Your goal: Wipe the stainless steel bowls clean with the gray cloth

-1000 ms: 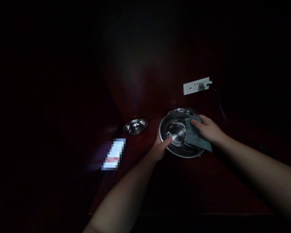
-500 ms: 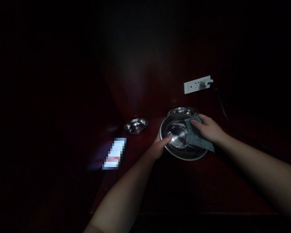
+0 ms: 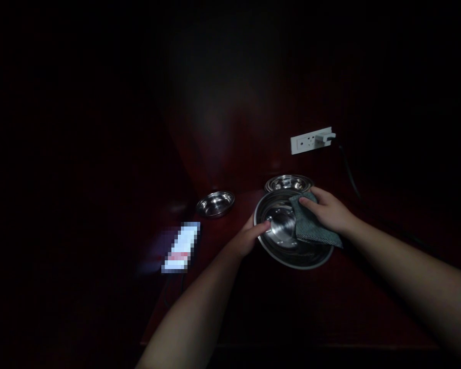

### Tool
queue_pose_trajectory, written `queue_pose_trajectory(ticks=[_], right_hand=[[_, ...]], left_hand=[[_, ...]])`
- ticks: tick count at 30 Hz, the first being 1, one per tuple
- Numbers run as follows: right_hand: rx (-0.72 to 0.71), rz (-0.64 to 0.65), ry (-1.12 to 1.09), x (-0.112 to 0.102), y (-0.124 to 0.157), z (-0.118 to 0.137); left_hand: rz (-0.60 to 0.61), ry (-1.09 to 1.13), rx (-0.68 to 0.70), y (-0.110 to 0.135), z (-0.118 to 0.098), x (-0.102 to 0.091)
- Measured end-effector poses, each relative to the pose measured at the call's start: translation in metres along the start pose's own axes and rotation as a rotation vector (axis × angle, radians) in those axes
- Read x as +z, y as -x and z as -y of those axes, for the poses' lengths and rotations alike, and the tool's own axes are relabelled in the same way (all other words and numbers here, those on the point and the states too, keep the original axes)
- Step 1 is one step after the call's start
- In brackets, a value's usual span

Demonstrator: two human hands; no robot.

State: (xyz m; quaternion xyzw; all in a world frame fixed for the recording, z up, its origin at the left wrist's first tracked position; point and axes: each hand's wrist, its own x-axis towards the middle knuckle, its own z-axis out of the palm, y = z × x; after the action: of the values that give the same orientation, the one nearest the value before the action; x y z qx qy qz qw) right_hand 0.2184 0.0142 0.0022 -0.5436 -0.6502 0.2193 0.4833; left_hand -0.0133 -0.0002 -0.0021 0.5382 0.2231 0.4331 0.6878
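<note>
A steel bowl is held tilted over a dark red wooden table. My left hand grips its left rim, thumb inside. My right hand presses a grey-green cloth against the bowl's inner right side, fingers closed on the cloth.
A second steel bowl stands just behind the held one, and a smaller steel dish sits to the left. A lit phone lies at the table's left. A white wall socket with a plug and dark cable is on the back panel. The surroundings are very dark.
The bowl and both hands have sunk slightly in the picture. My right hand has slid the cloth a little further into the bowl.
</note>
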Motion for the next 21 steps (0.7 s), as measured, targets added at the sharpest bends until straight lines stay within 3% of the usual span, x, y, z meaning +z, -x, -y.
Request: queue_pose_trajectory(ticks=[7,11,16,21], right_hand=[[-0.098,0.206,-0.074,-0.004,0.005,0.012],[-0.103,0.232,-0.078,-0.002,0.007,0.015],[-0.071,0.173,-0.046,-0.002,0.006,0.015],[0.011,-0.052,-0.055,-0.002,0.002,0.010]], left_hand=[[0.040,-0.026,-0.141,0.004,0.005,-0.006],[0.024,-0.027,-0.156,0.005,0.006,-0.007],[-0.017,0.000,-0.087,-0.001,0.009,-0.009],[-0.075,0.094,0.000,-0.005,0.017,-0.008]])
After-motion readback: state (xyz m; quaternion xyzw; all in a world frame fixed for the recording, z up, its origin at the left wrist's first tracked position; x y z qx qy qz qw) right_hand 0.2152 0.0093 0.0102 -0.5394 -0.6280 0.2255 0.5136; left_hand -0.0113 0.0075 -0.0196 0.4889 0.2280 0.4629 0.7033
